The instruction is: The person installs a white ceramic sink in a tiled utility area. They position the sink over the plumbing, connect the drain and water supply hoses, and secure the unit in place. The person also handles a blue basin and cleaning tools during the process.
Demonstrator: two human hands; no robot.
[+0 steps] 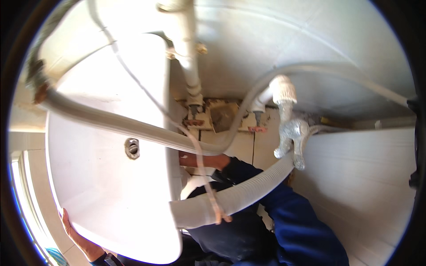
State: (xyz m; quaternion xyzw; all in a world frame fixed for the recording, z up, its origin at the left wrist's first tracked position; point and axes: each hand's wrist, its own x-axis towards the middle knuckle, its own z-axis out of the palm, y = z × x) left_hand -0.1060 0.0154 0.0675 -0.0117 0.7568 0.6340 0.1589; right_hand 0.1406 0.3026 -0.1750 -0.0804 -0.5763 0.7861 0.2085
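Observation:
A white wash basin (pixel 109 196) with a metal-ringed drain hole (pixel 132 148) fills the left of the view. My left hand (pixel 78 237) holds its outer rim at the lower left, with the fingertips along the edge. My right arm, in a dark blue sleeve (pixel 299 219), reaches behind the basin's other edge. Only the wrist part of my right hand (pixel 204 161) shows; the basin hides the fingers. A grey hose (pixel 133 129) crosses in front of the basin. Beside its lower edge lies a white corrugated drain hose (pixel 249 196) with a thin cord (pixel 199 163) against it.
A silvery tap (pixel 293 129) hangs from a white pipe fitting (pixel 283 89). Another white plastic pipe (pixel 189 63) runs down the wall to a red-handled valve (pixel 194 122). Beside it, the tiling has a rough hole (pixel 223 116). A white panel (pixel 362 169) stands at right.

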